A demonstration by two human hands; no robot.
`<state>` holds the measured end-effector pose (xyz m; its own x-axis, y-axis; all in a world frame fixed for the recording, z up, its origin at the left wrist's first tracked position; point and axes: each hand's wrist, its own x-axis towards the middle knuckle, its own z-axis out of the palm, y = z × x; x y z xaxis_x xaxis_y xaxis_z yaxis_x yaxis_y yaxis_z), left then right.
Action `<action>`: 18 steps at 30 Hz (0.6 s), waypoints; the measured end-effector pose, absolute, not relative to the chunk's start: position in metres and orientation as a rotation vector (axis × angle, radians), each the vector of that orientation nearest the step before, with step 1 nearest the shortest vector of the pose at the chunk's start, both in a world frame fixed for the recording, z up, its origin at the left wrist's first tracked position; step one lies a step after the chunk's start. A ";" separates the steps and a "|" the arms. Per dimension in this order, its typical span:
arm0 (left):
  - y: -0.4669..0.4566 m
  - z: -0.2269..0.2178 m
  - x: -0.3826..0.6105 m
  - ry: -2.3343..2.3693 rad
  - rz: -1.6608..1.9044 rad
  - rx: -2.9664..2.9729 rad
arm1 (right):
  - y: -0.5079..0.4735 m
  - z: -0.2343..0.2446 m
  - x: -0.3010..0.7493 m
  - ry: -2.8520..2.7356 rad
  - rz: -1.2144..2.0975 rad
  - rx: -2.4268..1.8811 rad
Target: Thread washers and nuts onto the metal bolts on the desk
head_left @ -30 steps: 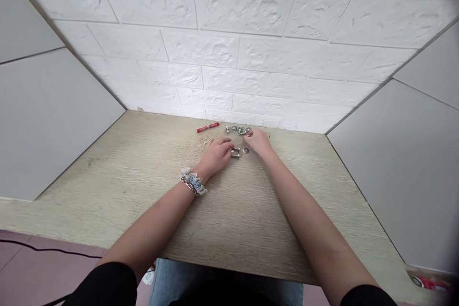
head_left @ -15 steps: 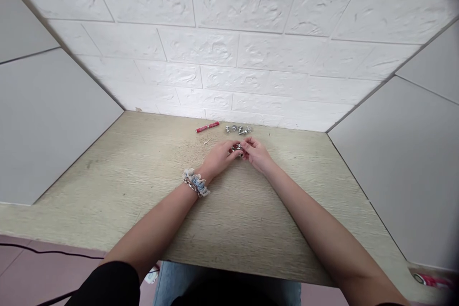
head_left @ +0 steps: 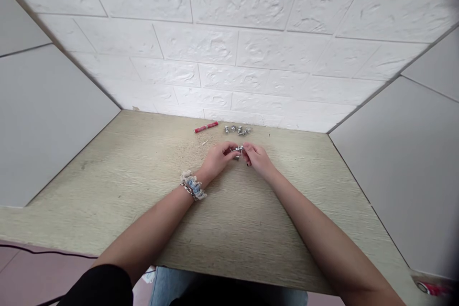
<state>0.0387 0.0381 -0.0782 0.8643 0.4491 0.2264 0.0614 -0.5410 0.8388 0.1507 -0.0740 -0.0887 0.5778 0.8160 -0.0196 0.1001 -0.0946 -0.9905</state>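
Note:
Near the middle of the table, my left hand (head_left: 218, 158) is closed with thumb and fingers round a small shiny metal bolt (head_left: 238, 149). Fingertips of my right hand (head_left: 259, 160) pinch the bolt's right end, where a nut seems to sit; the fingers hide much of it. More metal shows just under the left thumb, too small to make out. Behind both hands, several metal bolts with nuts (head_left: 240, 130) lie in a row by the wall.
A red marker-like stick (head_left: 206, 127) lies left of the bolts, with a small white scrap (head_left: 204, 142) in front of it. The white brick-pattern wall (head_left: 233, 76) closes off the back. Grey panels stand at both sides. A red can-like object (head_left: 432, 289) shows at lower right.
My right hand has shifted slightly right and down, its fingers drawn back a little, so more of the bolt shows between the hands. The left hand stays nearly in place.

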 end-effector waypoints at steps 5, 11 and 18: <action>0.037 -0.077 0.038 0.335 0.521 2.165 | -0.074 -0.083 0.152 -0.818 0.809 -1.631; 0.038 -0.079 0.040 0.313 0.460 1.996 | -0.075 -0.083 0.155 -0.877 0.868 -1.557; 0.040 -0.080 0.041 0.337 0.440 1.930 | -0.078 -0.087 0.162 -0.871 0.903 -1.441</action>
